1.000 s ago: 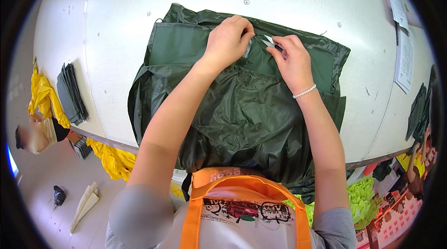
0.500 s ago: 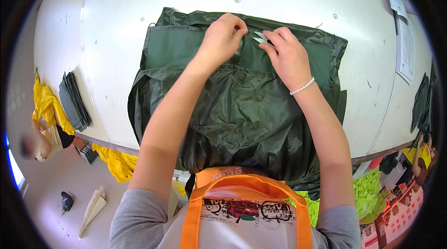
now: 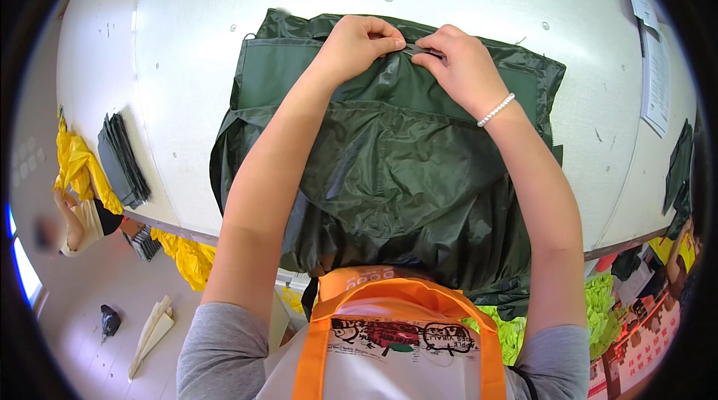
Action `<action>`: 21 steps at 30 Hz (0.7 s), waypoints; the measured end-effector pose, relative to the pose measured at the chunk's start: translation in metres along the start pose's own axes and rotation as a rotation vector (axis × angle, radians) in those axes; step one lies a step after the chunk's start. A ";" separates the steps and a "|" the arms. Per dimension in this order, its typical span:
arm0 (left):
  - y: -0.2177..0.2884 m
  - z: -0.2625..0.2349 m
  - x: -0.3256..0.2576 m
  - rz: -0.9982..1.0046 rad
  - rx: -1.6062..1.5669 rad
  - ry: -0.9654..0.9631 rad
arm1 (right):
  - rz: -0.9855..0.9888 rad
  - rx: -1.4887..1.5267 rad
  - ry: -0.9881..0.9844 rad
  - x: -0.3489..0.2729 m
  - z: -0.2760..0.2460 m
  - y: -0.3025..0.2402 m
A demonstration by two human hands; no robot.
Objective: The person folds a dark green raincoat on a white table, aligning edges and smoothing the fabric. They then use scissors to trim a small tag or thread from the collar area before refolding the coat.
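A dark green, glossy fabric piece (image 3: 374, 168), apparently a garment, lies creased over the white table in front of me and hangs over its near edge. At its far part, my left hand (image 3: 357, 48) is closed, thumb and forefinger pinching the cloth near a seam. My right hand (image 3: 465, 71) is closed around small thread snips (image 3: 413, 49). Their blades point left and reach my left fingertips. A thread there, if any, is too fine to make out. A beaded bracelet (image 3: 496, 110) circles my right wrist.
Dark folded cloth pieces (image 3: 123, 161) are stacked at the table's left edge, near yellow fabric (image 3: 78, 164) and another person's arm (image 3: 71, 217). Printed sheets (image 3: 655, 78) lie at the right. Lime green cloth (image 3: 602, 306) sits below the table on the right.
The snips have moved left and up to my left fingertips, and their blades look closer together. My left hand has tipped slightly, still pinching the cloth.
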State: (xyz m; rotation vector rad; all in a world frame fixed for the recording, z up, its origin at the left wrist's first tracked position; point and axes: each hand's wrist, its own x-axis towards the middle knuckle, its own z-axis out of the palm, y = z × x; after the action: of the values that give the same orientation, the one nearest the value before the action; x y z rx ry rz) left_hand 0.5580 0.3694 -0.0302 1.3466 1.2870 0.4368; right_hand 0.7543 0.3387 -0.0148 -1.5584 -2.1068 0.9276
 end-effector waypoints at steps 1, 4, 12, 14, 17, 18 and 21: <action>0.000 0.000 0.000 0.002 -0.011 -0.001 | 0.000 0.006 -0.015 0.002 -0.001 -0.001; -0.002 0.002 0.000 0.009 -0.027 0.010 | 0.008 0.002 -0.064 0.007 -0.001 -0.001; 0.002 0.003 0.000 0.023 0.053 0.037 | -0.011 0.009 -0.089 0.012 -0.001 -0.001; 0.001 0.003 0.000 0.010 0.036 0.053 | -0.018 -0.007 -0.094 0.011 -0.005 -0.004; 0.001 0.000 0.002 0.011 0.032 0.027 | -0.035 0.003 -0.077 0.009 -0.006 0.000; 0.001 0.000 0.003 0.011 0.020 0.023 | -0.032 0.009 -0.082 0.009 -0.005 0.001; 0.001 -0.001 0.003 0.007 0.002 0.015 | -0.029 0.013 -0.089 0.010 -0.005 0.002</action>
State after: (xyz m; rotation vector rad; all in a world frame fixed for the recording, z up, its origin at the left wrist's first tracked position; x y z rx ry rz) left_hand 0.5586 0.3729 -0.0310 1.3524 1.2954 0.4517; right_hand 0.7553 0.3502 -0.0132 -1.5027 -2.1730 1.0156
